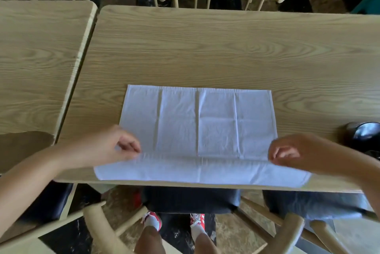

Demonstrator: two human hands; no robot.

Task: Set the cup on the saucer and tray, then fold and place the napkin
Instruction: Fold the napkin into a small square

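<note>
We start at the near edge of the wooden table (205, 47), where the white napkin (197, 122) lies spread flat, its closest strip reaching almost to the table's lip. Our left hand (107, 146) has its fingers curled in at the napkin's left edge, and our right hand (296, 151) mirrors it at the right edge; both look to be pinching the cloth at a fold line, though the blur keeps us from seeing whether thumb and fingers really have the fabric between them.

The risk, as we judge it, lies here: if one hand has hold and the other only brushes, the fold goes skewed and the edges fail to meet. Dragging the cloth towards us could also pull the near strip over the table's edge.

Farther right, a dark glossy object (364, 134) sits near our right wrist; it may be the cup, but we cannot tell. A wide sweep of that arm could knock it. No saucer or tray shows.
</note>
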